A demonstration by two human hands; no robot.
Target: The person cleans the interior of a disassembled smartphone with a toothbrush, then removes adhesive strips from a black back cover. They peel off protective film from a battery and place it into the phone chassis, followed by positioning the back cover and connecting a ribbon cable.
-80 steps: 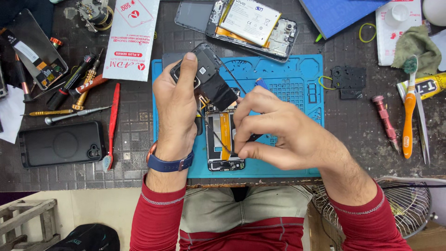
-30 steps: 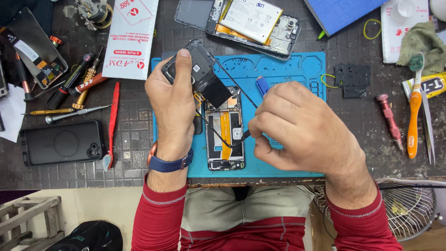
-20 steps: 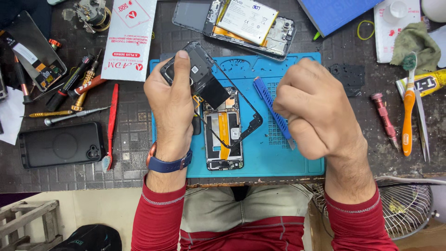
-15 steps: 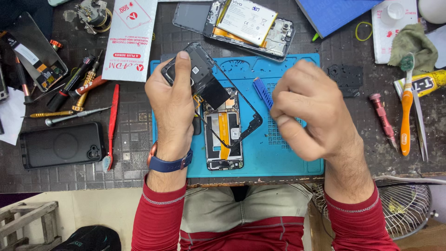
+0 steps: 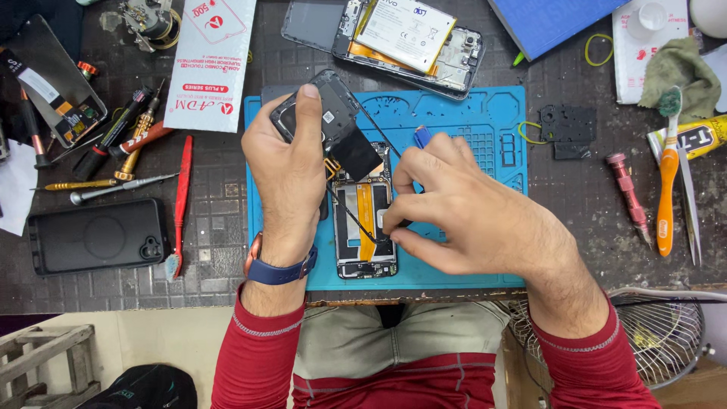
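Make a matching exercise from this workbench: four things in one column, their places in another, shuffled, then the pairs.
Things:
1. black phone case
2. orange-handled brush
3. dark phone part
4. opened phone

Places:
A. held up in the left hand
B. on the blue mat, under the right hand fingertips
C. far right of the table
D. left of the red tool

Pairs: 1-D, 2-C, 3-A, 4-B

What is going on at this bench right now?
A person in red sleeves is working on an opened phone lying on a blue mat. The left hand holds a dark battery-like part lifted above the phone's top end. The right hand pinches a blue-tipped tool with its fingers down at the phone's right edge. A second opened phone, screwdrivers and a black phone case lie around the mat.
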